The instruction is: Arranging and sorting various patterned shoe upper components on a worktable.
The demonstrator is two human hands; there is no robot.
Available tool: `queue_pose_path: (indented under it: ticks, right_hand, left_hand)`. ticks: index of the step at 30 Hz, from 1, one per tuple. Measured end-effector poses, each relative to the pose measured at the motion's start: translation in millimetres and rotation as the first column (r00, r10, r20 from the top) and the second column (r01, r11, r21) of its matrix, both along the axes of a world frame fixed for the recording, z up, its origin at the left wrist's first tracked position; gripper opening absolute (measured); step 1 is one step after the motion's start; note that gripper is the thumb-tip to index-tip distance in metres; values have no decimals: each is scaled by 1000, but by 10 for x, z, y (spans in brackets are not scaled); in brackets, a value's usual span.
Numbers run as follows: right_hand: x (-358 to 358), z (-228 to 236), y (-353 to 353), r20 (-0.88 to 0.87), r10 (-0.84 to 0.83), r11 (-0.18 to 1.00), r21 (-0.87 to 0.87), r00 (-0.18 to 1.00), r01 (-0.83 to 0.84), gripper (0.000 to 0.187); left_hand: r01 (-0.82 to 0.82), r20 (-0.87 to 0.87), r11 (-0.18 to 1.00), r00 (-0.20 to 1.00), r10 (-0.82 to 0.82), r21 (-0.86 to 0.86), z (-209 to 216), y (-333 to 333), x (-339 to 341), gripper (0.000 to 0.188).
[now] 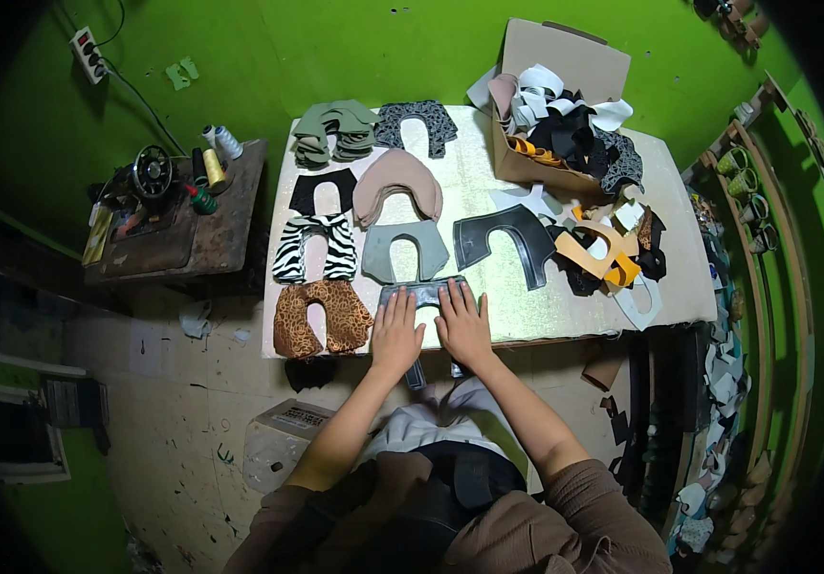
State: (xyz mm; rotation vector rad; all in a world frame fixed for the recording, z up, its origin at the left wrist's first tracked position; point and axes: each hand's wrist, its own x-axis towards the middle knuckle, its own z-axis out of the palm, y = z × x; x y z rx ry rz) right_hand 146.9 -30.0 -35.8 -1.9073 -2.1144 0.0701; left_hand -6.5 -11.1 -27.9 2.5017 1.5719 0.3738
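Note:
At the near edge of the table, a dark U-shaped shoe-upper piece (424, 293) lies under both palms, its two ends hanging past the edge. My left hand (398, 330) rests flat on its left side, fingers stretched forward. On its right side my right hand (464, 326) lies the same way. Just beyond them is a grey U-shaped piece (383, 251). A larger black U-shaped piece (524, 230) sits to the right. Leopard-print pieces (294, 320) are left of my left hand, with zebra-print pieces (290, 251) behind them.
Farther back are stacks of pink (397, 172), green (311, 134) and patterned grey pieces (417, 120). A cardboard box (531, 170) overflows with scraps; more offcuts (589, 253) lie before it. A sewing machine (152, 177) stands left, a sandal rack (766, 316) right.

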Motion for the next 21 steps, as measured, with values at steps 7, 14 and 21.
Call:
queue_pose_path:
  ticks: [7,14,21]
  right_hand:
    - [184,91,56,-218,41,999,31,975,-35,41]
    - [929,343,424,-335,-7,980,183,942,73,37]
    - [1730,458,955,-395,-174,964,116,902,237,42]
  left_hand:
    - [-40,95,999,995,39,7,67,43,200,50]
    - [65,433,956,899,69,-287,264,494,889,44]
    - [-126,311,860,898,311,-495,150,1055,1445,65]
